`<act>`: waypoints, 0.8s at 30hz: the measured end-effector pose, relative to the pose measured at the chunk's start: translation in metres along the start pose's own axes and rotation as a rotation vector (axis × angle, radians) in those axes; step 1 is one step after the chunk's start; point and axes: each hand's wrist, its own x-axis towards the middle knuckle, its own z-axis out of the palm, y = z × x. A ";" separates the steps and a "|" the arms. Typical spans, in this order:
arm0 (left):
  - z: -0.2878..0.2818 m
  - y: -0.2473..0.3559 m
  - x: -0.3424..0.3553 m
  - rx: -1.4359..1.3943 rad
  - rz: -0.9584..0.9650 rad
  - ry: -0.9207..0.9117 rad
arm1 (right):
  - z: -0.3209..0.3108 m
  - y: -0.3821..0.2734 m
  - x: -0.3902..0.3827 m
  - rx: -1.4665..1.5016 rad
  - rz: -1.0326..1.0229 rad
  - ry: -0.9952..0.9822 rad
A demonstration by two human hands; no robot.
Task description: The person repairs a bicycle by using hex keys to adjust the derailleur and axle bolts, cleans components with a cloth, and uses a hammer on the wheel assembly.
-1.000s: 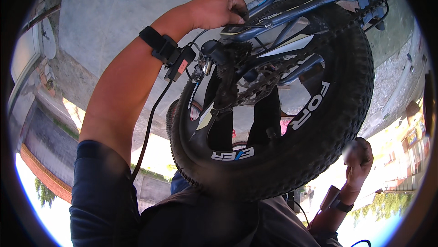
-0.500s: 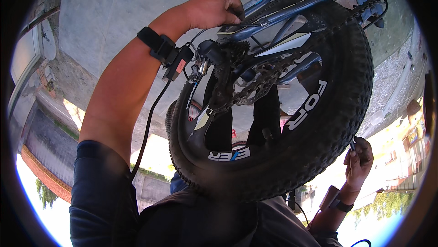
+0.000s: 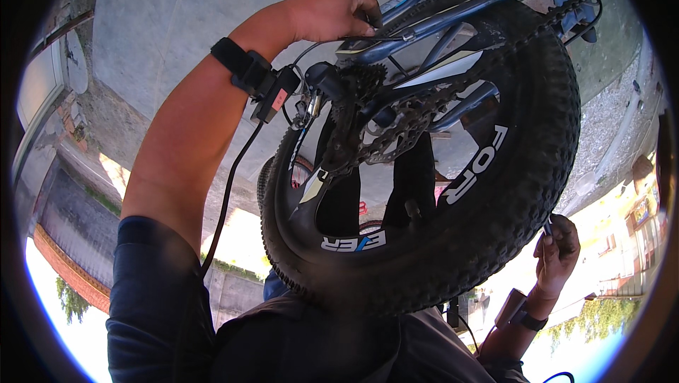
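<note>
Little has moved since the earlier frames: right hand [image 3: 556, 250] has lifted slightly along the tyre's lower right edge, while left hand [image 3: 331, 12] stays on the frame.

Head view, the only one:
- One bicycle wheel [image 3: 424, 171], fat knobbly black tyre, fills the middle. It is seen nearly face on, its top leaning toward the upper right.
- One blue bicycle frame [image 3: 453, 8] crosses the top. Long axis runs from centre top toward upper right.
- One chain [image 3: 537, 26] runs along the frame down to one cluster of sprockets [image 3: 385, 125] at the hub.
- Left hand: fingers curled together around a frame tube, grip clamped on it, just above the sprockets.
- Left forearm carries one black wrist strap [image 3: 240, 65] with a small box and one black cable [image 3: 226, 192] hanging toward the sleeve.
- Right hand: fingertips pinched on one small dark tool [image 3: 546, 227], touching or just beside the tyre's outer tread. Which of the two, cannot tell.
- Right wrist wears one band with a small box [image 3: 511, 306].
- Dark blue sleeve [image 3: 155, 298] at lower left.
- Concrete ground [image 3: 177, 22] behind the wheel; gravel strip [image 3: 608, 107] at right.
</note>
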 end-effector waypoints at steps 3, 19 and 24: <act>0.000 0.004 0.000 -0.124 -0.025 0.011 | -0.002 0.001 0.000 -0.004 0.003 -0.006; 0.001 0.001 -0.001 -0.163 -0.080 -0.043 | -0.001 0.001 0.000 -0.005 -0.009 0.001; 0.002 0.001 -0.001 -0.132 -0.070 -0.053 | -0.002 0.003 0.000 -0.003 -0.009 0.001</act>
